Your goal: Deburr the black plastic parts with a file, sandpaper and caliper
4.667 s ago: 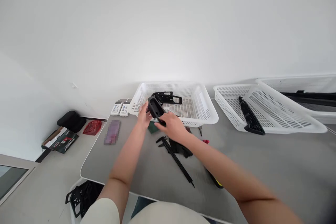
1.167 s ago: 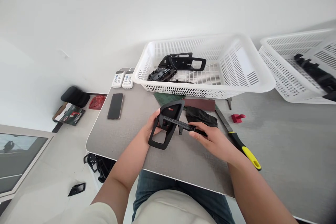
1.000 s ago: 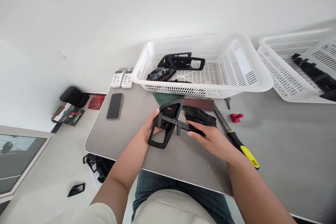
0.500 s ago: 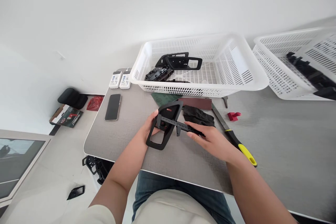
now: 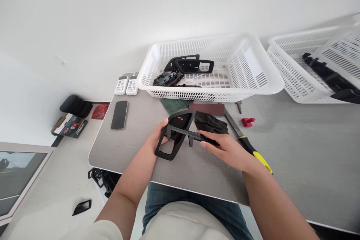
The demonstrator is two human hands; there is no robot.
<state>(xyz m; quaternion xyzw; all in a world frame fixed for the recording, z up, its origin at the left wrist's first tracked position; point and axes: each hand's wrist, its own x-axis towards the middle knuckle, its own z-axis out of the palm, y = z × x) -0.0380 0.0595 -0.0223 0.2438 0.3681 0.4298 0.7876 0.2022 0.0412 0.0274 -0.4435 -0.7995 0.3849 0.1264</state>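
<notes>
My left hand (image 5: 161, 132) grips the left edge of a black plastic bezel (image 5: 174, 152), tilted above the grey table; some of its fingers are hidden behind the part. In my right hand (image 5: 222, 147) is a dark caliper (image 5: 185, 132), fingers closed round its beam. The caliper lies across the bezel, with its jaw end at the left side near my left fingers. Whether the jaws touch the bezel I cannot tell. Behind the bezel are a crumpled black cloth or glove (image 5: 210, 122), a reddish-brown sandpaper strip (image 5: 209, 109) and a green sheet (image 5: 174, 105).
A white basket (image 5: 213, 95) holding several black parts stands at the back, a second basket (image 5: 298, 86) to its right. A file with a yellow-black handle (image 5: 260, 160) and a red clip-like piece (image 5: 248, 122) lie right. A phone (image 5: 119, 115) and two white boxes (image 5: 126, 85) are left.
The view has shifted slightly, so the baskets and tools appear a little further left. Both hands keep their holds on the bezel and the caliper, almost unmoved.
</notes>
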